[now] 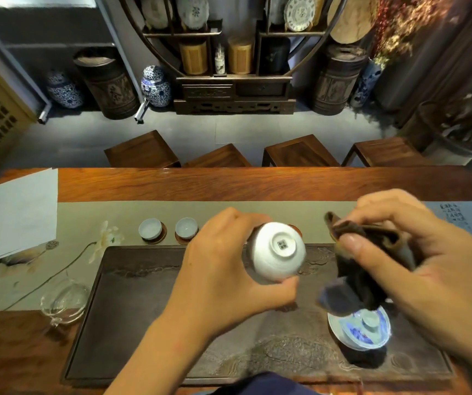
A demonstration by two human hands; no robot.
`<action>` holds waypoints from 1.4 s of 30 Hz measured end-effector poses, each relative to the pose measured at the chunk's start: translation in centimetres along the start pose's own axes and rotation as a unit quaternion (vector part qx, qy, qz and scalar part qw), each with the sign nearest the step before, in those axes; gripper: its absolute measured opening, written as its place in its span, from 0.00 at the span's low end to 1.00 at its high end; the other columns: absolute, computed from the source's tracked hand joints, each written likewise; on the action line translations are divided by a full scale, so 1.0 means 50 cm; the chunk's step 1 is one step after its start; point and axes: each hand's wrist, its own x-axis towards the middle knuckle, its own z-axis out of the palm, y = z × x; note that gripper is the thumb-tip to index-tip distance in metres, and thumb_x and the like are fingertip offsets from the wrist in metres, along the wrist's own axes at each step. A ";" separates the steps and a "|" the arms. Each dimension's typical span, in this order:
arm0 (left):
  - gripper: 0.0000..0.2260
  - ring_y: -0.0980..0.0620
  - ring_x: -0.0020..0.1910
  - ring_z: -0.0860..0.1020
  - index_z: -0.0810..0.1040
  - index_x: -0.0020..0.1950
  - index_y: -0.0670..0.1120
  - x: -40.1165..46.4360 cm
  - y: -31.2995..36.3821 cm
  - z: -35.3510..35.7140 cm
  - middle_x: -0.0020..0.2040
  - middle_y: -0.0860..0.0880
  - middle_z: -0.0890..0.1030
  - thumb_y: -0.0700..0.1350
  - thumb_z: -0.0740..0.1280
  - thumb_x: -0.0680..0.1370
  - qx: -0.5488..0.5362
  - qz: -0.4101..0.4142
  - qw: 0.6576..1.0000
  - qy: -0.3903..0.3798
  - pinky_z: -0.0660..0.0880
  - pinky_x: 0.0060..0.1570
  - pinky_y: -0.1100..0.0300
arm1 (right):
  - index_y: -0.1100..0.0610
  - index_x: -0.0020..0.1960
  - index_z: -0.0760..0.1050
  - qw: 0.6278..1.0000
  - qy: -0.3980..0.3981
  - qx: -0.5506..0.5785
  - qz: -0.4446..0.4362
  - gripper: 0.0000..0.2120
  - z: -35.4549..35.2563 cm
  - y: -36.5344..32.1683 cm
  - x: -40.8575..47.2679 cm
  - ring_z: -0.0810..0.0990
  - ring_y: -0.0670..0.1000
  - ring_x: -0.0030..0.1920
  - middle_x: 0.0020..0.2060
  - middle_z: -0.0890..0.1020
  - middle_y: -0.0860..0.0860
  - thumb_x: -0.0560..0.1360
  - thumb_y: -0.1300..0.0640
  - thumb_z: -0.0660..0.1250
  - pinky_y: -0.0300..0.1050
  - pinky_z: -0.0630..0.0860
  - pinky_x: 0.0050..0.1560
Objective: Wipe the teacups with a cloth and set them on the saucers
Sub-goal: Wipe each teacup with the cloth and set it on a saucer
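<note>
My left hand [223,276] holds a white teacup [276,252] tipped on its side, its marked foot facing me, above the dark tea tray [143,309]. My right hand [417,252] grips a dark brown cloth [363,269] that hangs down, a short gap to the right of the cup. Two white teacups [150,228] [186,227] stand upright on brown saucers [155,239] [182,240] on the runner beyond the tray. Another saucer's edge [297,230] peeks out behind the held cup.
A blue-and-white lidded gaiwan [363,329] stands on the tray under the cloth. A glass pitcher [63,302] sits left of the tray, white paper [18,215] at the far left. Wooden stools [300,152] line the table's far side.
</note>
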 end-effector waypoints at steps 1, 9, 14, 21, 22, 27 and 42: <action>0.23 0.55 0.44 0.76 0.80 0.53 0.49 -0.002 0.007 0.003 0.45 0.53 0.79 0.56 0.77 0.61 -0.007 0.003 1.000 -0.001 0.71 0.44 0.65 | 0.51 0.44 0.79 1.000 -0.014 0.010 -0.005 0.06 0.010 -0.008 0.003 0.80 0.43 0.45 0.45 0.78 0.48 0.68 0.54 0.72 0.26 0.72 0.46; 0.21 0.53 0.41 0.77 0.81 0.50 0.46 -0.017 0.027 0.008 0.42 0.52 0.79 0.54 0.77 0.61 -0.024 0.007 1.000 0.016 0.72 0.40 0.58 | 0.58 0.49 0.80 0.976 -0.077 -0.172 -0.113 0.11 0.068 -0.017 -0.010 0.78 0.51 0.44 0.46 0.76 0.52 0.66 0.63 0.71 0.42 0.73 0.44; 0.20 0.54 0.41 0.75 0.80 0.50 0.48 -0.025 0.027 0.016 0.43 0.53 0.78 0.58 0.72 0.64 0.006 0.000 0.999 0.038 0.70 0.39 0.65 | 0.58 0.48 0.79 0.969 -0.067 -0.219 -0.095 0.10 0.066 -0.007 -0.030 0.78 0.52 0.43 0.45 0.76 0.52 0.67 0.62 0.70 0.41 0.72 0.43; 0.23 0.53 0.42 0.73 0.78 0.51 0.49 -0.029 0.011 0.038 0.43 0.54 0.76 0.60 0.70 0.62 0.041 -0.004 0.999 -0.001 0.70 0.36 0.64 | 0.47 0.44 0.80 0.985 -0.164 -0.005 0.047 0.07 0.023 0.018 -0.043 0.80 0.47 0.48 0.44 0.80 0.46 0.72 0.59 0.72 0.42 0.75 0.47; 0.23 0.54 0.41 0.73 0.78 0.51 0.50 -0.025 0.009 0.037 0.43 0.54 0.75 0.60 0.70 0.62 0.043 -0.003 0.999 0.007 0.69 0.36 0.65 | 0.46 0.44 0.80 0.990 -0.127 0.006 0.057 0.07 0.019 0.021 -0.044 0.80 0.46 0.49 0.45 0.81 0.46 0.72 0.58 0.73 0.38 0.75 0.48; 0.23 0.53 0.42 0.75 0.78 0.51 0.49 -0.011 0.022 0.040 0.44 0.54 0.77 0.59 0.72 0.61 0.037 0.009 0.999 0.006 0.73 0.37 0.59 | 0.48 0.45 0.80 0.999 0.011 -0.036 0.033 0.06 0.026 0.016 -0.033 0.79 0.44 0.50 0.44 0.80 0.44 0.71 0.58 0.72 0.28 0.71 0.49; 0.23 0.55 0.44 0.73 0.77 0.52 0.52 -0.046 0.007 0.064 0.45 0.56 0.75 0.61 0.71 0.61 0.035 -0.027 0.998 -0.036 0.73 0.40 0.61 | 0.56 0.44 0.79 0.982 -0.099 -0.153 -0.052 0.05 0.009 0.033 -0.034 0.78 0.46 0.43 0.42 0.77 0.47 0.69 0.62 0.69 0.43 0.74 0.43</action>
